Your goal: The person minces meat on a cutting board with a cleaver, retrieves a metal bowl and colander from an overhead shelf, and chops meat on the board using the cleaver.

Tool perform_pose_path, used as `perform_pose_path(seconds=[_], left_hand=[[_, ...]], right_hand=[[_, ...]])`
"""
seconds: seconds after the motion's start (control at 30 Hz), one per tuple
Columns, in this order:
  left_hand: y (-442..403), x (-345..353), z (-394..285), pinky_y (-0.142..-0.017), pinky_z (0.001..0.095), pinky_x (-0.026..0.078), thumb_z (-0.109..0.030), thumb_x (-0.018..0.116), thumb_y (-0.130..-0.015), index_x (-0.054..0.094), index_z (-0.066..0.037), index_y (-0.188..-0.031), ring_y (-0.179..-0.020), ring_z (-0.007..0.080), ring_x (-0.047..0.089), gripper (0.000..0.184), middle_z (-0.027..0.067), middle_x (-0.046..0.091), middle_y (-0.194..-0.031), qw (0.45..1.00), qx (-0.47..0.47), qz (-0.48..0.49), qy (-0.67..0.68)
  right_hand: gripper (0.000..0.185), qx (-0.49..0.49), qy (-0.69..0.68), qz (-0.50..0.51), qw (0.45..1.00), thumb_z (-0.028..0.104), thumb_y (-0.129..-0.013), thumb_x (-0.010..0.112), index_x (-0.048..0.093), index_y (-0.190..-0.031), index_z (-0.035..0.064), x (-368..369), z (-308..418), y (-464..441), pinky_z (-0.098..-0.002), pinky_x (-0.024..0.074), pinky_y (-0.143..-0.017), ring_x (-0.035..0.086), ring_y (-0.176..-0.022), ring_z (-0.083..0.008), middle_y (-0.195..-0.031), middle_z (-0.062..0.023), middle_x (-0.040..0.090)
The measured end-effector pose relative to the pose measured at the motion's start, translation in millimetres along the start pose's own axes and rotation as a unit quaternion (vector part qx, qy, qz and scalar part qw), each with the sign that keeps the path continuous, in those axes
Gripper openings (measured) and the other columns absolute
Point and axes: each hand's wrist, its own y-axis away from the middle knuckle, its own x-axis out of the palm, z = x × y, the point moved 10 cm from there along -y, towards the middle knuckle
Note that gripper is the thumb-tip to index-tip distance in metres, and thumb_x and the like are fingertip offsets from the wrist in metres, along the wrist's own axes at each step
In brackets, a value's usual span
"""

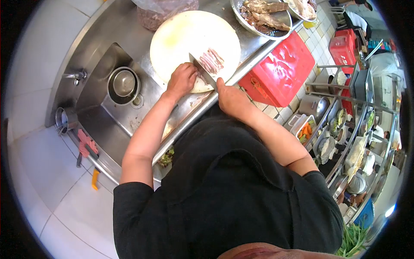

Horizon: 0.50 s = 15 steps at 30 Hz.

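On a round, whitish cutting board (172,39), sliced pinkish meat (211,61) lies in a small pile. My right hand (234,100) grips a kitchen knife (206,77) at the board's near edge; its blade slants up and left beside the slices, and its handle is hidden in my fist. Just left of the blade, my left hand (183,78) is closed with curled fingers low on the board. Reddish bits of meat show by its fingertips, though most of what lies under them is hidden.
Left of the board is a steel sink (103,116) with nested bowls (124,84) and a faucet (76,76). A bag of ground meat (157,15) and a bowl of meat chunks (263,19) stand behind. A red cooler (282,69) and loaded shelving (340,125) are at right.
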Motion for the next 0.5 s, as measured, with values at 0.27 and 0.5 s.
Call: perform_pose_path(seconds=[0.27, 0.5], left_hand=[[3.2, 2.7, -1.4, -0.096, 0.044, 0.054, -0.012, 0.07, -0.093, 0.075, -0.003, -0.105, -0.109, 0.0355, 0.066, 0.016, 0.0148, 0.071, -0.111, 1.0, 0.004, 0.003, -0.01], [4.5, 1.5, 2.2, -0.095, 0.0435, 0.055, -0.014, 0.073, -0.094, 0.075, -0.004, -0.103, -0.105, 0.0346, 0.069, 0.014, 0.0141, 0.073, -0.109, 1.0, -0.009, -0.02, -0.022]], right_hand=[[0.026, -0.031, -0.035, -0.083, 0.995, 0.004, -0.097, 0.048, 0.049, -0.121, -0.0029, 2.5, 4.0, -33.9, -0.0574, 0.058, -0.078, 0.074, -0.087, -0.0465, -0.089, -0.0289, 0.074], [0.024, -0.011, -0.037, -0.073, 0.997, 0.006, -0.095, 0.051, 0.048, -0.117, -0.0028, -20.5, 2.2, 2.6, -0.0593, 0.0565, -0.075, 0.073, -0.084, -0.0481, -0.085, -0.0296, 0.072]])
